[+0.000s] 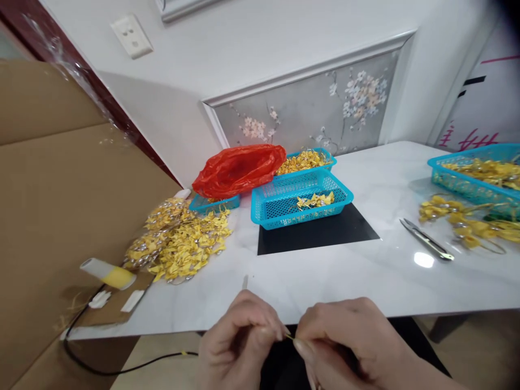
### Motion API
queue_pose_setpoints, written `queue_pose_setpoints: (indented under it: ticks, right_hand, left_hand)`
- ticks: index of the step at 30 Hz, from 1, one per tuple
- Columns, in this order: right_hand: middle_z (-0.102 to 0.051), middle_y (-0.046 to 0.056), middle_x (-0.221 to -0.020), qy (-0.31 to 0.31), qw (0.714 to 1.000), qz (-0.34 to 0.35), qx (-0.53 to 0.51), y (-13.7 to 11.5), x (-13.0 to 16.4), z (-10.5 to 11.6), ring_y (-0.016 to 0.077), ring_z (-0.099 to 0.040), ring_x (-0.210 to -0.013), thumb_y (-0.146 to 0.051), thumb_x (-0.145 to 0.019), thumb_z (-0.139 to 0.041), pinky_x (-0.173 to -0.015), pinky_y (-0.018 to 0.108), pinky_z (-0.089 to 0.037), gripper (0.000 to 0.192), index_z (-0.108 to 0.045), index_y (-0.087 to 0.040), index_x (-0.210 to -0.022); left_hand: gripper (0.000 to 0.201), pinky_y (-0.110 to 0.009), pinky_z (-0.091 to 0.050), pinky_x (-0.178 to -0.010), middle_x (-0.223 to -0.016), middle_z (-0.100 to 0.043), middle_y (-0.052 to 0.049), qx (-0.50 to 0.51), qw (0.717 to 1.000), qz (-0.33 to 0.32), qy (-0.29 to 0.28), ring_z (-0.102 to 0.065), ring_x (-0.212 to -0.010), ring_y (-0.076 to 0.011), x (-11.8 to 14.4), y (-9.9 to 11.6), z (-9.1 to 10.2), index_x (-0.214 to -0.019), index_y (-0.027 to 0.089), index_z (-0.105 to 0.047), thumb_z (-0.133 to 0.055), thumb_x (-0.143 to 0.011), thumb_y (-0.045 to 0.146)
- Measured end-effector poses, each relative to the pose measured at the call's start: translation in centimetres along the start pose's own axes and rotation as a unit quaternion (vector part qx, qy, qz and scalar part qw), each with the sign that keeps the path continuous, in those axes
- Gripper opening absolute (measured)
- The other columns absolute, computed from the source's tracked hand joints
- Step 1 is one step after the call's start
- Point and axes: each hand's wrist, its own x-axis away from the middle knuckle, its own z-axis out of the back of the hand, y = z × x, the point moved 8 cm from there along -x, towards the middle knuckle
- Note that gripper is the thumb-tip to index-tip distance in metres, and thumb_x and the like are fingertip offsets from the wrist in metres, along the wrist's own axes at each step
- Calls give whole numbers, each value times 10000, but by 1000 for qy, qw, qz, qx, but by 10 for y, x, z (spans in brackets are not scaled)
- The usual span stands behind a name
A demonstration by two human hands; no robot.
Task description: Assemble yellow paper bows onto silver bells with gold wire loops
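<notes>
Close to the table's front edge, my left hand (246,338) and my right hand (345,333) are pinched together. Between their fingertips shows a short bit of thin yellow strand (289,336); the rest of it is hidden by my fingers. Ahead of them a blue plastic basket (260,214) holds a few yellow ribbon-like pieces (316,200) and stands partly on a black mat (317,235). Left of my hands lies a large heap of yellow pieces with silvery beads (187,246).
A red plastic bag (238,169) sits beside another filled blue basket (306,162). On the right are folding scissors or a knife-like cutter (426,239), loose yellow bunches (467,225) and a filled basket (441,173). Cardboard (60,189) stands at left, near a yellow-white tube (109,273) and black cable (134,368).
</notes>
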Motion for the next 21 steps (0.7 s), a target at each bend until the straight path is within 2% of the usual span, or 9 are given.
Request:
queue_pose_setpoints:
  ticks: [2, 4, 7, 10, 16, 21]
  right_hand:
    - [-556, -31, -611, -10, 1000, 11, 24, -2, 2, 0, 56, -466, -501, -43, -827, -463, -479, 158, -343, 170, -539, -176, -753]
    - [-579, -23, -640, -16, 999, 26, 32, -4, 5, 0, 61, -487, -530, -18, -807, -466, -502, 158, -360, 184, -530, -181, -750]
    - [-590, -19, -646, -38, 999, 28, 20, -2, 7, -5, 69, -519, -545, -24, -809, -475, -520, 159, -387, 188, -506, -192, -731]
    - [-605, -13, -653, -53, 998, 16, 13, 0, 6, -9, 77, -542, -555, -58, -829, -488, -532, 165, -409, 182, -484, -202, -716]
    - [-583, -30, -639, -39, 999, 21, 6, -1, 5, -9, 67, -515, -539, -37, -798, -492, -521, 159, -392, 213, -424, -213, -699]
    - [-534, -41, -627, -22, 999, 34, -11, -3, 3, -9, 60, -470, -529, -34, -799, -483, -493, 153, -354, 257, -348, -218, -681]
  left_hand:
    - [141, -202, -483, -615, -643, -624, 12, 13, 999, 29, 23, -587, -619, -125, 0, -4, 8, -711, 224, -725, -712, -850, 252]
    - [104, -181, -480, -605, -624, -625, 22, 36, 996, 75, 22, -587, -595, -107, 3, -12, 10, -723, 217, -726, -747, -820, 248]
    - [102, -163, -470, -548, -615, -647, 19, 93, 981, 167, -11, -587, -546, -94, 13, -28, 3, -731, 200, -718, -815, -747, 228]
    - [170, -158, -473, -537, -639, -667, 12, 146, 963, 224, -31, -598, -546, -92, 21, -37, -8, -727, 183, -679, -847, -700, 178]
    - [274, -161, -459, -488, -634, -648, 39, 223, 944, 239, -47, -628, -505, -92, 23, -38, -21, -710, 187, -573, -847, -712, 186]
    - [321, -182, -471, -493, -629, -671, 39, 260, 935, 239, -19, -648, -497, -106, 23, -39, -22, -693, 188, -566, -885, -662, 206]
